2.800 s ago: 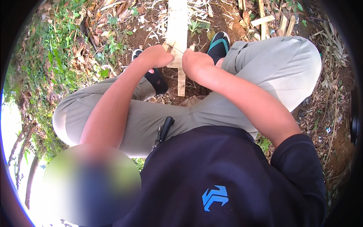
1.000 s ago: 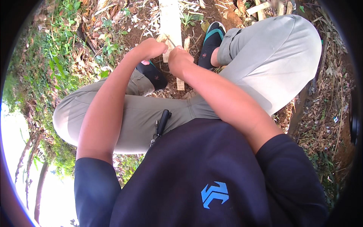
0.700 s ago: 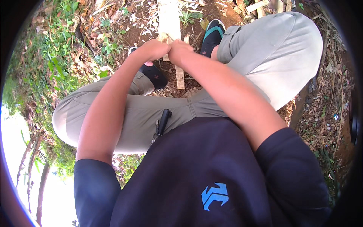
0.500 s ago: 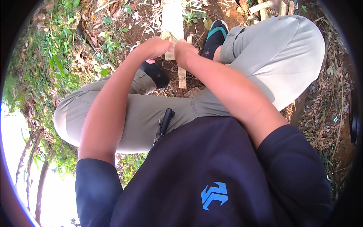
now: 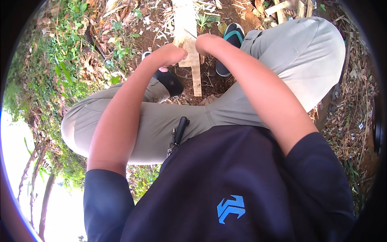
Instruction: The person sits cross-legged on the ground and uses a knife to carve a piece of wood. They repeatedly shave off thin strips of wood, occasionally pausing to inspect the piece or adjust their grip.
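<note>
A pale wooden board (image 5: 184,18) lies lengthwise on the ground between my feet, with a narrower wooden strip (image 5: 196,82) at its near end. My left hand (image 5: 172,55) is closed at the board's left side; whatever its fingers hold is hidden. Closed too, my right hand (image 5: 206,43) is at the board's right edge. From it a thin, dark, blade-like tool (image 5: 190,34) points up and left across the wood. The tool's handle is hidden in the fist, and its exact kind is unclear.
My feet in dark socks and sandals flank the board, the right sandal (image 5: 234,34) having a teal strap. Wood shavings (image 5: 163,28) litter the soil. Offcuts (image 5: 282,8) lie at the far right, green plants (image 5: 60,68) at left. A key (image 5: 174,135) hangs at my waist.
My right hand has moved right and slightly farther away, taking the thin tool with it. My left hand has shifted a little right and nearer. More of the board shows between them.
</note>
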{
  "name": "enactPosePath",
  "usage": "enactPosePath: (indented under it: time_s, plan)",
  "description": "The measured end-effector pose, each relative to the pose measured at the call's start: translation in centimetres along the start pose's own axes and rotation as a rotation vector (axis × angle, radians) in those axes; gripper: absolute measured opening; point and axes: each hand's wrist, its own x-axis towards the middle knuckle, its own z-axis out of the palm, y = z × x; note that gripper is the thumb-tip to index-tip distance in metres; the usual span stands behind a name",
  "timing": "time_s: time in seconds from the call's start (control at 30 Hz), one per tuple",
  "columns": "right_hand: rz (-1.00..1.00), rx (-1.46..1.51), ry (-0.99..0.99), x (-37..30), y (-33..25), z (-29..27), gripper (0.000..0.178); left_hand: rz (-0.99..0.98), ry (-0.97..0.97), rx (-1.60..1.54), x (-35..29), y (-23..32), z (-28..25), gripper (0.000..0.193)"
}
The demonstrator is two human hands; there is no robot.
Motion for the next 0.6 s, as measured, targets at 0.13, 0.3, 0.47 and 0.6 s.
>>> enactPosePath:
  time_s: [0.13, 0.3, 0.47, 0.6]
  plan:
    - [-0.057, -0.09, -0.021, -3.3, -0.9, -0.6, 0.032, 0.001, 0.02, 0.03, -0.1, -0.1, 0.2, 0.036]
    - [0.004, 0.073, 0.01, -4.1, -2.4, 1.8, 0.029, 0.023, 0.029, 0.031, 0.5, -0.6, 0.4, 0.035]
    - [-0.065, 0.017, 0.039, -2.3, -2.4, 2.3, 0.029, 0.02, 0.034, 0.032, 0.7, -0.7, 0.5, 0.035]
    - [0.029, 0.221, 0.038, -3.5, -3.3, 2.5, 0.046, 0.023, 0.038, -0.017, 0.1, -0.5, 0.3, 0.034]
